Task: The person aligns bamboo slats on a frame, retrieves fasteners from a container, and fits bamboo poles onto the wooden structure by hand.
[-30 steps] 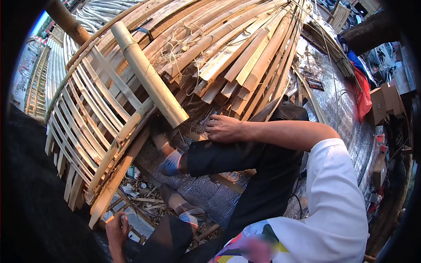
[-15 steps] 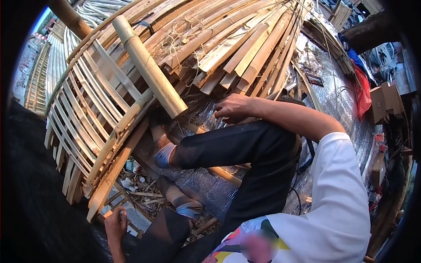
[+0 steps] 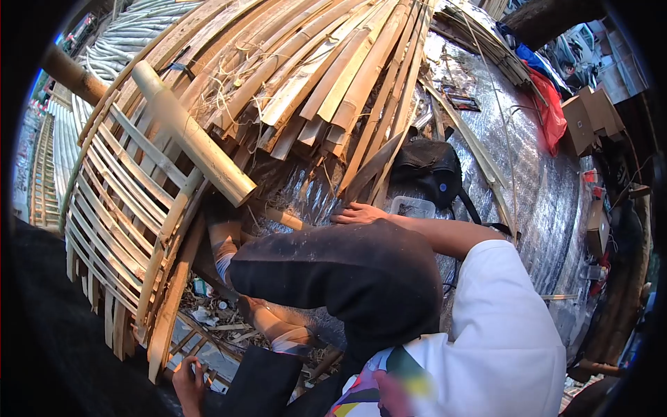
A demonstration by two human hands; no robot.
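Observation:
My right hand reaches past my raised knee, its fingers bent downward and partly hidden behind the dark trouser leg. What those fingers close on does not show. Just above it a brownish, blade-shaped piece slants up to the right. A clear plastic box stands beside my right wrist. Left of this hand the end of a bamboo piece sticks out behind my leg. At the lower left my left hand is held up with curled fingers. A pale spot shows at its fingertips, too small to name.
Split bamboo strips lie bundled ahead, beside a thick bamboo pole and a slatted bamboo frame. A black bag sits on the silvery sheet. At right are a red plastic bag and cardboard boxes.
The view has turned, shifting the bamboo left and down. My right hand has moved right across the floor, closer to the blade-shaped piece. The black bag and clear box now show. My left hand stays curled.

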